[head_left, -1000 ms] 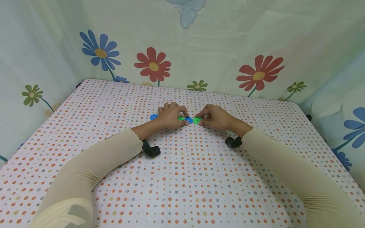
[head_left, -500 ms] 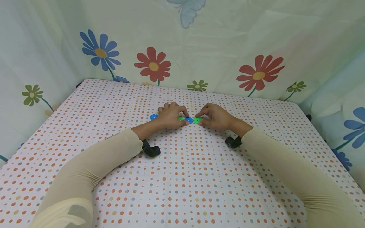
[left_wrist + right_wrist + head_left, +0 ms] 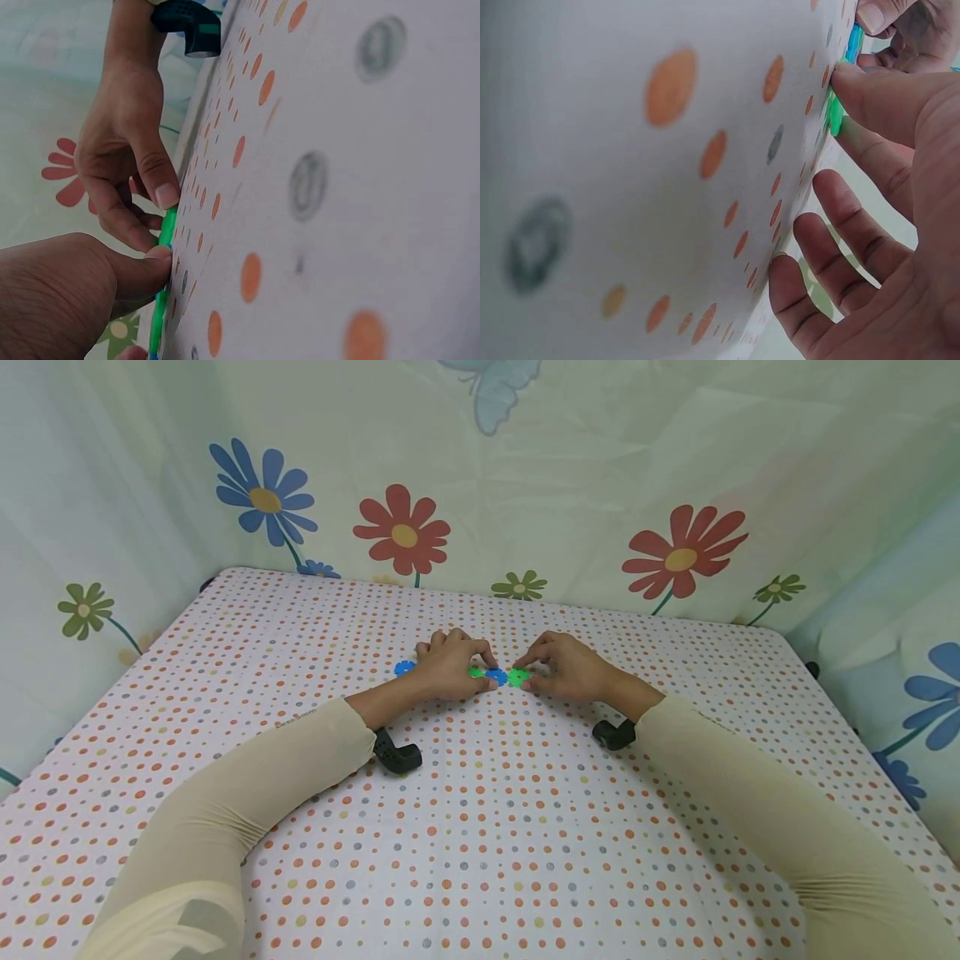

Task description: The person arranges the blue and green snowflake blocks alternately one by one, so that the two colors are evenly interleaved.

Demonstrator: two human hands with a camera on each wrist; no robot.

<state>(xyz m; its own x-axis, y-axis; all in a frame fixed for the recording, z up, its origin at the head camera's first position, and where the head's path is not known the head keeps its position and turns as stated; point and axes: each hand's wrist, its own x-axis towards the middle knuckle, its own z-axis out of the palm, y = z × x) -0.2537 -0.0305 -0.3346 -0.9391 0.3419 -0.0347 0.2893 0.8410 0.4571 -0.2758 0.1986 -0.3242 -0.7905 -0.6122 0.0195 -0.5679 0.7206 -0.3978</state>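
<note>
A row of flat, notched plastic snowflake discs lies along the table near its far half. My left hand [image 3: 452, 667] pinches a blue disc [image 3: 497, 677] between thumb and index finger, its other fingers spread behind. Left of that disc, part of a green disc [image 3: 477, 672] shows beside the hand. Another blue disc [image 3: 404, 667] pokes out past the wrist; what links them is hidden under the hand. With thumb and index finger, my right hand [image 3: 572, 668] grips a bright green disc [image 3: 836, 112] at the row's right end, its edge right at the blue disc's edge.
The dotted tablecloth [image 3: 480, 827] covers the whole table. Behind it hangs a flower-printed curtain [image 3: 555, 485], with more curtain at both sides. Black wrist-worn devices [image 3: 399, 757] sit below each wrist, close above the cloth.
The right hand's fingers have shifted slightly around the green disc since a second ago. The left hand and the row of discs have stayed in place.
</note>
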